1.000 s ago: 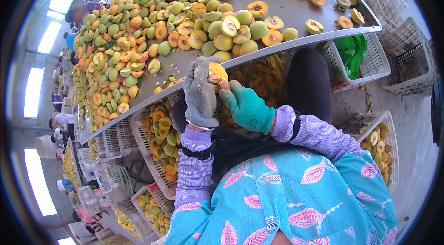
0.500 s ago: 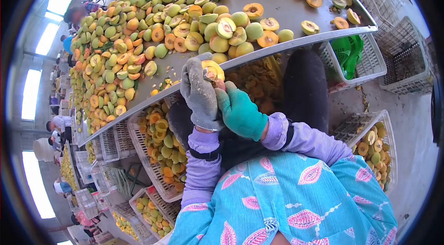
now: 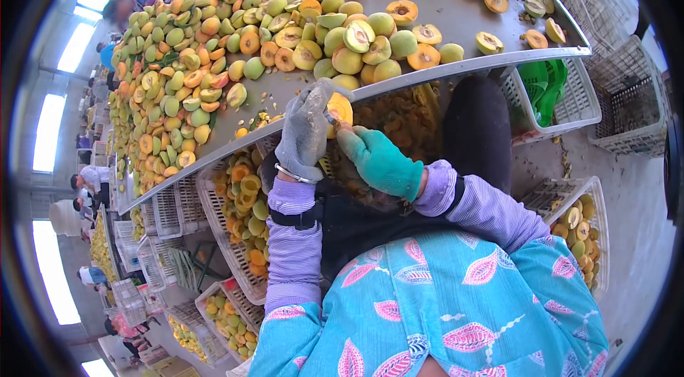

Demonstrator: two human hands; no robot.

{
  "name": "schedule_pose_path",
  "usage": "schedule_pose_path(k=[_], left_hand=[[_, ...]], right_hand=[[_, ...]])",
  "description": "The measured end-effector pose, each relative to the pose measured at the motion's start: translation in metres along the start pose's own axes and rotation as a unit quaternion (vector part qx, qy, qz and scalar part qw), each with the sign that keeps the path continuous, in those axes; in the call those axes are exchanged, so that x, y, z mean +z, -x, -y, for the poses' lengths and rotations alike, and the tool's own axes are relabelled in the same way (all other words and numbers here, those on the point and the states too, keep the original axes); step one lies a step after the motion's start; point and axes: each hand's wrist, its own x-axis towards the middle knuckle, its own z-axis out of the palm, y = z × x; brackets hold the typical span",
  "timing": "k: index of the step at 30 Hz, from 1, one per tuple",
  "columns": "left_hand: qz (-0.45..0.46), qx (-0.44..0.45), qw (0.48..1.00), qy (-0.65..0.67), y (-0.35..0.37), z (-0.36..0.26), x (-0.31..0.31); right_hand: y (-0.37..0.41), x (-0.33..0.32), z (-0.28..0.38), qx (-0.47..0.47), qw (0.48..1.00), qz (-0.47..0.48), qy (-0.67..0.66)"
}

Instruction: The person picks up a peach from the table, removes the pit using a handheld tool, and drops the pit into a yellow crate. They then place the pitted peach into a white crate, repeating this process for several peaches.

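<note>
My left hand [image 3: 305, 124], in a dirty grey glove, is closed around an apricot half [image 3: 340, 108] with its orange cut face showing. My right hand [image 3: 381, 160], in a green glove, is closed with its fingertips right at the fruit's lower edge. A small dark, shiny tip shows by the cut face; whatever my right fingers hold is mostly hidden. Both hands are just in front of the metal table's edge [image 3: 456, 66]. Heaped on the table are whole and halved apricots [image 3: 347, 60], some halves with stones in them.
Below my hands is a container of orange fruit pieces [image 3: 399, 121], partly shadowed. Crates of apricots stand at left [image 3: 249, 284] and right [image 3: 602, 234]. A white crate [image 3: 591, 110] holds a green plastic item [image 3: 545, 92]. Other people work in the far left background.
My right hand has drawn slightly away to the right and down from my left. The apricot's flesh now shows as a smooth orange face. The view has shifted slightly.
</note>
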Motion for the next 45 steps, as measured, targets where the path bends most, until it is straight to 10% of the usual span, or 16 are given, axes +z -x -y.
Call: schedule_pose_path(k=[3,7,9,11,13,14,17,23,27,31,33,34,35,37,45], left_hand=[[0.054,-0.016,0.998,-0.018,0.002,0.004,0.001],[-0.102,-0.206,0.964,0.132,0.004,0.016,0.032],[-0.068,0.019,0.995,-0.066,0.011,0.025,0.03],[-0.081,0.038,0.991,-0.098,0.011,0.051,0.034],[0.014,-0.141,0.983,0.118,-0.004,0.006,0.014],[-0.023,-0.305,0.888,0.343,-0.008,-0.022,0.012],[-0.051,-0.35,0.792,0.498,-0.004,-0.019,0.024],[-0.113,-0.336,0.799,0.485,0.003,-0.027,0.034],[-0.04,-0.31,0.773,0.552,0.008,-0.018,0.034],[-0.16,-0.373,0.695,0.594,0.023,-0.017,0.03],[-0.168,-0.161,0.956,0.177,0.041,-0.022,0.026],[-0.16,-0.336,0.737,0.564,0.045,-0.007,0.022],[-0.158,-0.334,0.736,0.567,0.045,-0.007,0.025],[-0.162,-0.306,0.843,0.412,0.057,-0.017,0.03],[-0.219,-0.28,0.904,0.238,0.062,-0.041,0.042]], right_hand=[[0.008,0.002,0.02,0.103,0.994,-0.004,-0.045],[0.013,0.007,0.029,0.119,0.981,-0.014,-0.154],[0.008,-0.003,0.021,0.098,0.994,-0.032,-0.047],[0.004,-0.016,0.023,0.149,0.988,0.029,0.013],[0.012,-0.009,0.037,0.159,0.981,0.061,-0.088],[0.013,-0.003,0.035,0.175,0.966,0.065,-0.179],[0.015,0.002,0.028,0.169,0.949,0.058,-0.258],[0.018,-0.016,0.027,0.21,0.939,0.094,-0.255],[0.016,-0.022,0.014,0.227,0.756,0.272,-0.551],[0.043,-0.033,0.04,0.097,0.954,0.178,-0.221],[0.037,-0.041,0.006,0.101,0.982,0.07,-0.141],[0.033,-0.046,-0.019,0.02,0.996,-0.033,0.077],[0.031,-0.05,-0.031,-0.062,0.945,-0.133,0.293],[0.037,-0.035,-0.02,-0.091,0.928,-0.144,0.332],[0.027,-0.019,-0.03,-0.136,0.845,-0.169,0.49]])
